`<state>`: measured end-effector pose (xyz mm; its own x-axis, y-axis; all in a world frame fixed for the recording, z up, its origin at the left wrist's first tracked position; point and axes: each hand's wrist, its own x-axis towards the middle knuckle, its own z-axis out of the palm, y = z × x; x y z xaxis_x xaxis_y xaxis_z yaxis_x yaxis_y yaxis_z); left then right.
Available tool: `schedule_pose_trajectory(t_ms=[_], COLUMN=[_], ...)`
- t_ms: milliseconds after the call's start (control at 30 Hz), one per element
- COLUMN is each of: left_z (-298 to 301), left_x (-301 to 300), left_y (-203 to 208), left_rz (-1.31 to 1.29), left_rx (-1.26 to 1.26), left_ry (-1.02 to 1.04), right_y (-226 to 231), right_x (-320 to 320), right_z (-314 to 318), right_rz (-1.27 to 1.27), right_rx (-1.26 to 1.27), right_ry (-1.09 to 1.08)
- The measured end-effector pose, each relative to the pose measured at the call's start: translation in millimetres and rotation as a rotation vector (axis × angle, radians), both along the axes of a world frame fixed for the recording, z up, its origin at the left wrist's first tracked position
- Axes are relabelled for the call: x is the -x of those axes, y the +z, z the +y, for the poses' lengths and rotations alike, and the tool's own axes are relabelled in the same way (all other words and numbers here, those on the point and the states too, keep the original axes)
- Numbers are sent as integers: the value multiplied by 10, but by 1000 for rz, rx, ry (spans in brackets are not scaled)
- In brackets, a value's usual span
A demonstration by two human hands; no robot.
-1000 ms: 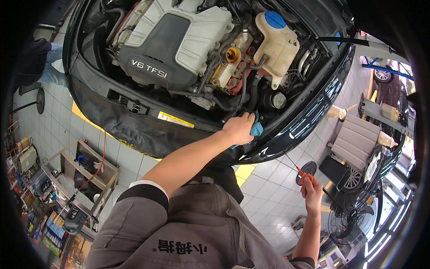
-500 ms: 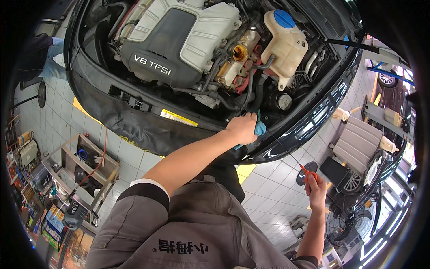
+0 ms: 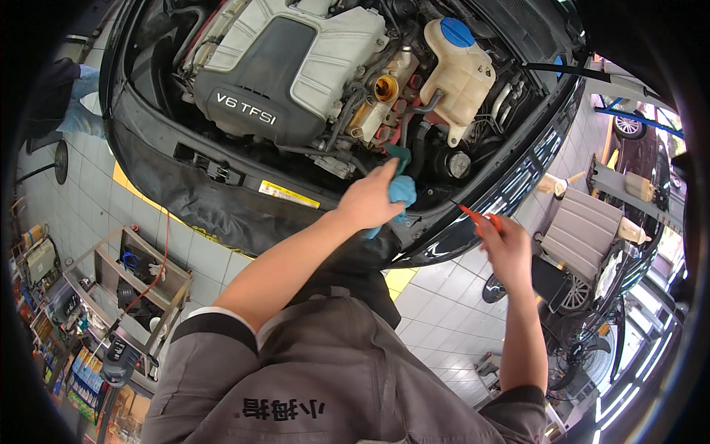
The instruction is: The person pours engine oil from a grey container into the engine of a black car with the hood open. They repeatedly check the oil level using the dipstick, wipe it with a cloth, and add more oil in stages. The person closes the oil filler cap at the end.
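**Blue cloth (image 3: pixel 401 192) in left grip (image 3: pixel 367 200), orange-red handle (image 3: pixel 473 214) in right grip (image 3: pixel 506 250)**

Left grip clamped on bunched cloth at engine bay's front edge; bunching probably pads the fingers. Right grip closed round handle near car's front corner, slim end toward cloth; thicker part likely gives better hold. Any rod beyond: can't tell. Farther in: uncapped filler opening (image 3: pixel 384 89), blue-capped reservoir (image 3: pixel 452 89). Black cover (image 3: pixel 237 220) drapes the nose, presumably shielding paint.
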<state>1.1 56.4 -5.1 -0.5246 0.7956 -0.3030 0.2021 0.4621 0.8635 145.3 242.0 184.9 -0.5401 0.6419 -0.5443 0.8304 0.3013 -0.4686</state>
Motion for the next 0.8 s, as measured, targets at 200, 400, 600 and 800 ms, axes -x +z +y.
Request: schedule_pose_trajectory(t_ms=[200, 400, 600, 800], left_z=[-1592, -3111, -3185, -2865], left_x=[435, 822, 575, 450], left_y=[83, -363, -869, -1143], left_rz=[179, 374, 489, 647], left_rx=[-28, 355, 375, 573], left_ry=[403, 872, 917, 797], right_y=[-897, -1978, -2733, -3031], right_x=[606, 1112, 1377, 1494], right_z=[-137, -336, -439, -493], right_rz=[-122, -84, -193, -285], right_rx=[-104, -176, -125, -125], right_ry=[387, 543, 501, 447])
